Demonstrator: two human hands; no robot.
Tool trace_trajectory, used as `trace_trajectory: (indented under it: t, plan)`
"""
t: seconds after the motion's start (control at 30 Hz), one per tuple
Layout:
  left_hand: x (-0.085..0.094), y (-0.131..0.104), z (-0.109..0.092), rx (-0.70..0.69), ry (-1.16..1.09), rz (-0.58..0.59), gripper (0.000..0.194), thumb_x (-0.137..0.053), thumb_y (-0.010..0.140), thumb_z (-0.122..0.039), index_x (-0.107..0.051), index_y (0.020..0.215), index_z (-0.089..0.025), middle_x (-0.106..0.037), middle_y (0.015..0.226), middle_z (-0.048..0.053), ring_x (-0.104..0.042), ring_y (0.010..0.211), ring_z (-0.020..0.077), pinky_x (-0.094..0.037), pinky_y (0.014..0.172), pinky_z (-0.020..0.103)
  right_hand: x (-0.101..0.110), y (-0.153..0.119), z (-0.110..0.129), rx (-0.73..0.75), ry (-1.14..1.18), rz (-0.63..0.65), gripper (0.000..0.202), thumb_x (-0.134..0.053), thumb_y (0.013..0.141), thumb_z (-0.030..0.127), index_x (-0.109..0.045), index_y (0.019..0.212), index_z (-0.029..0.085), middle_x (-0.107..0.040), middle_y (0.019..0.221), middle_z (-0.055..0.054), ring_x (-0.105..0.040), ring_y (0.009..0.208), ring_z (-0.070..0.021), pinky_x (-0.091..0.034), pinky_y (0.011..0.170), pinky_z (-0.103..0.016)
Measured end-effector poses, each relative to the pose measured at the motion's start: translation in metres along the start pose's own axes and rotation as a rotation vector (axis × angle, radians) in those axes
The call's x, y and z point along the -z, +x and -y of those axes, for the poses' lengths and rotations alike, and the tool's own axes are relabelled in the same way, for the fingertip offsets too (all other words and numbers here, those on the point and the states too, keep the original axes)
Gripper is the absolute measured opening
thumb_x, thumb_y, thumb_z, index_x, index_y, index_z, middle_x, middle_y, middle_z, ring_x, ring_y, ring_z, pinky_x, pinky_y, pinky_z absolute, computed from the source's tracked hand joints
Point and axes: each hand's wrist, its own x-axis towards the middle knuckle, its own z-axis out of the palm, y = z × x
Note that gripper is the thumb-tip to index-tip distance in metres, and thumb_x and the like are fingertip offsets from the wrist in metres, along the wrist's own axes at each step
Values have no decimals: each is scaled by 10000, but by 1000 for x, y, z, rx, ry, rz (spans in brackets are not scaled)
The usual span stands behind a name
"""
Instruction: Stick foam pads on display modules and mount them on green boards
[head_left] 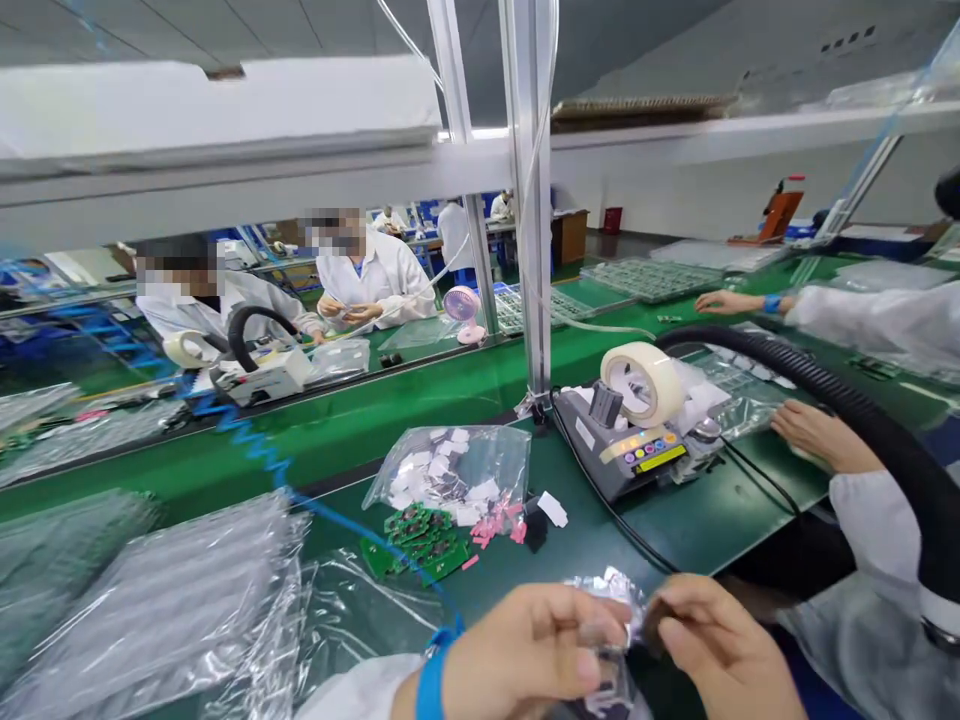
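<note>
My left hand [525,645], with a blue wrist strap [430,682], is closed in a pinch at the bottom centre. Something small and greyish shows between its thumb and fingers, too blurred to name. Close beside it, my right hand [724,645] is also closed, its fingertips on a small dark piece that I cannot make out. Crumpled silvery, shiny material [613,590] lies behind and between the fingertips. Beyond the hands are green circuit boards [420,540], pink strips [496,522] and a clear plastic bag [480,455] with white pieces in it.
A grey machine [600,460] with a tape roll [643,385] on top stands behind my hands. A black hose [817,375] arches at the right, near a co-worker's hand [821,437]. Bagged clear trays [165,600] are stacked left. A coiled blue cord [259,455] crosses the bench.
</note>
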Motion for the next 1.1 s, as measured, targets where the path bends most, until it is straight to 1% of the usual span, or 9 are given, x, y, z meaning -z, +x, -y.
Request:
trace_trajectory:
  t: [0.13, 0.2, 0.3, 0.43, 0.57, 0.63, 0.8, 1.0, 1.1]
  plan:
    - [35, -28, 15, -35, -108, 61, 330, -813, 524, -329, -721, 796, -167, -622, 963, 49, -567, 975, 171, -388, 944, 294, -57, 10, 31, 72, 10, 225, 105, -605, 796, 320, -652, 795, 226, -617, 648, 3, -597, 555, -117, -505, 519, -189]
    - [49, -37, 23, -73, -166, 41, 344, -805, 534, -344, -719, 818, -170, -630, 928, 45, -573, 988, 187, -379, 964, 316, -75, 10, 34, 40, -1, 273, 113, -594, 808, 320, -651, 813, 222, -611, 666, -1, -583, 568, -116, -495, 530, -202]
    - [59, -46, 23, -124, -220, -3, 360, -807, 520, -359, -716, 805, -159, -644, 930, 64, -568, 1023, 220, -357, 990, 343, -88, 13, 37, 10, -27, 315, 153, -570, 831, 350, -649, 817, 220, -619, 680, -10, -575, 597, -129, -495, 568, -243]
    - [61, -50, 11, -163, -187, -2, 363, -806, 509, -382, -715, 781, -159, -614, 1051, 96, -542, 1061, 258, -340, 1005, 383, -96, 24, 50, 170, -64, 335, 126, -550, 852, 325, -632, 849, 230, -618, 744, -23, -583, 716, -158, -497, 623, -277]
    - [65, -52, 4, -242, -84, 27, 322, -793, 535, -390, -724, 787, -203, -522, 1201, 93, -476, 1141, 283, -361, 993, 399, -101, 29, 65, 398, -262, 76, 23, -579, 825, 217, -569, 807, 227, -584, 739, -16, -545, 715, -157, -464, 602, -276]
    - [68, -53, 3, -271, -32, 34, 262, -780, 569, -364, -732, 789, -229, -515, 1208, 78, -473, 1151, 271, -383, 980, 380, -104, 29, 70, 454, -349, 34, 65, -553, 840, 200, -554, 780, 225, -558, 700, -11, -524, 692, -158, -445, 596, -287]
    - [71, -54, 3, -302, 61, 49, 152, -748, 633, -253, -748, 782, -221, -514, 1211, 86, -496, 1137, 260, -392, 983, 365, -106, 28, 75, 459, -376, 93, 125, -488, 889, 224, -527, 773, 203, -540, 686, -14, -503, 681, -160, -432, 608, -309]
    - [72, -51, 7, -394, 132, 93, 131, -648, 745, -246, -749, 827, -237, -533, 1178, 88, -530, 1107, 253, -385, 994, 381, -105, 29, 78, 417, -365, 121, 194, -487, 898, 256, -505, 716, 193, -517, 665, -4, -477, 681, -145, -411, 594, -276]
    - [68, -52, 7, -414, 152, 75, 150, -690, 703, -273, -746, 839, -242, -539, 1166, 83, -515, 1125, 263, -346, 1028, 398, -103, 28, 78, 402, -357, 131, 214, -480, 902, 261, -500, 700, 193, -510, 660, 0, -474, 677, -142, -404, 592, -270]
